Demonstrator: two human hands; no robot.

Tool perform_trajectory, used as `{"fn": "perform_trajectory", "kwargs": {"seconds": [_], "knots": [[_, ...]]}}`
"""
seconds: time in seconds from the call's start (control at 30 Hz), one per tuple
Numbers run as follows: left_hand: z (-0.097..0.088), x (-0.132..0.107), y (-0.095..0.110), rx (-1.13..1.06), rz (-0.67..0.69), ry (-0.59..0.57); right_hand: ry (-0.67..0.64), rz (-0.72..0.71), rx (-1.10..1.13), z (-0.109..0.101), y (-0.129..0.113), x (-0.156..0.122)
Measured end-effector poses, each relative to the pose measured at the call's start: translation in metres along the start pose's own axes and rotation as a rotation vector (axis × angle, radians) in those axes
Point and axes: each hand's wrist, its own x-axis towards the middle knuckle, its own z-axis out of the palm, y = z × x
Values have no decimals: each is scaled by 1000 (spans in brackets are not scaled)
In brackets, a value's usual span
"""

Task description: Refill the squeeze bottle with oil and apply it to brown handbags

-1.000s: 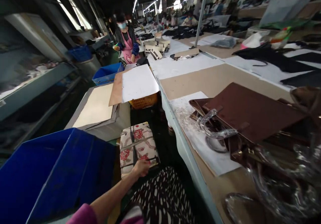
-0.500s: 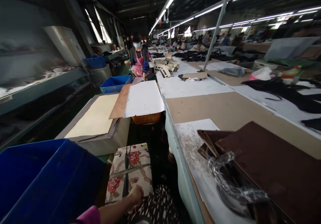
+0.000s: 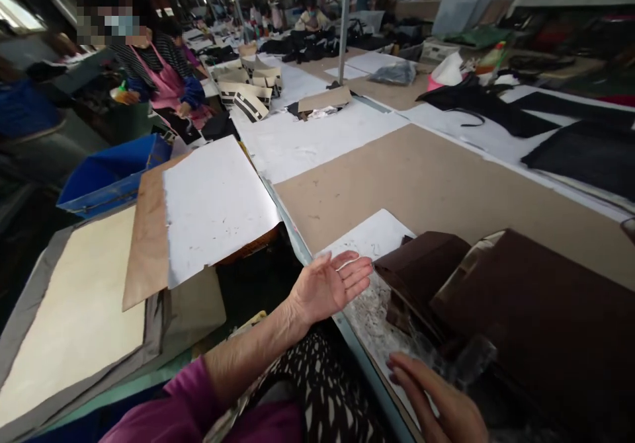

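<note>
My left hand is stretched out over the table edge, palm up and fingers spread, with nothing in it. Its fingertips come close to the dark brown folded pieces piled on the right. My right hand is at the bottom right, beside the pile, fingers extended and apart; its lower part is cut off by the frame. Crumpled clear plastic lies by the right hand against a large brown panel. Under these lies a stained white sheet.
A white sheet on a brown board bridges out left of the table. Further left are a stack topped by a cream sheet and a blue bin. A person in a pink apron stands beyond. A metal post rises from the table.
My view has turned right and down toward the table. My left hand has moved from beside the flowered cushion up to the table edge, and my right hand has come into view.
</note>
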Motion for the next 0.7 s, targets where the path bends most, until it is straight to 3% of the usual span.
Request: {"fn": "perform_trajectory", "kwargs": {"seconds": [0.17,0.3,0.5,0.7], "knots": [[7,28,21,-73,-69,-12,171,93,86,29,-43,57],[11,36,18,-104,-124,-39,192,202,94,41,-52,75],[13,31,4,-102,-172,-60,366,348,245,29,-48,75],[25,16,-25,-107,-148,-76,473,309,358,13,-47,57]]}}
